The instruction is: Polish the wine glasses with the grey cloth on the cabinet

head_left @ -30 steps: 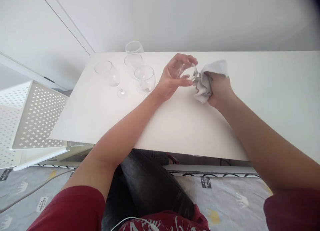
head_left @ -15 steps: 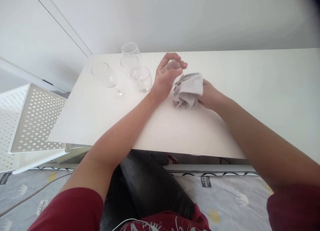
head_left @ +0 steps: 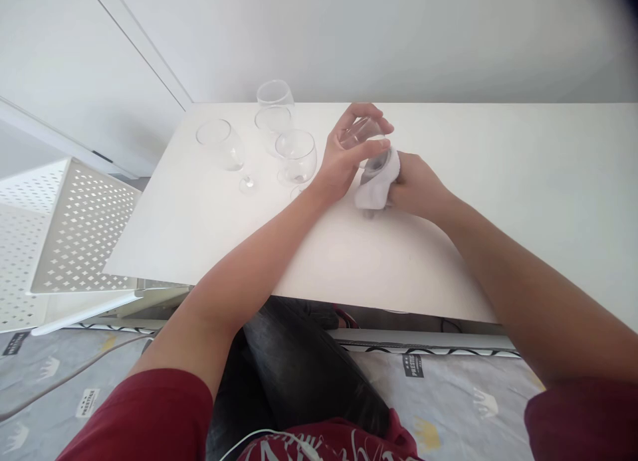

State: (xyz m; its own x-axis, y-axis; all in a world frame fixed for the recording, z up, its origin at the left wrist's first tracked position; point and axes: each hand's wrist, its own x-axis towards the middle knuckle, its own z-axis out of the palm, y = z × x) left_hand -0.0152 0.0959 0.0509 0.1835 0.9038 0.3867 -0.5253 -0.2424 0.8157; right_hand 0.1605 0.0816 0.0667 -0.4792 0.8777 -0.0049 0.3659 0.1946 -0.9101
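Smooth, glossy, transparent wineglasses (head_left: 296,157) left of the frame's center and a clear glass (head_left: 355,133) at center join a soft, matt cloth (head_left: 373,190). The white table (head_left: 438,275) looks smooth and satin. Dark trousers (head_left: 299,368), bottom center, carry a dull sheen; red sleeves (head_left: 144,408), lower corners, are matt fabric. The perforated panel (head_left: 90,232) at left looks smooth.

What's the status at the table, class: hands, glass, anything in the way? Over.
Left hand around clear glass. Right hand gripping white cloth at that glass. Four more glasses standing left; nothing seen blocking the hands.
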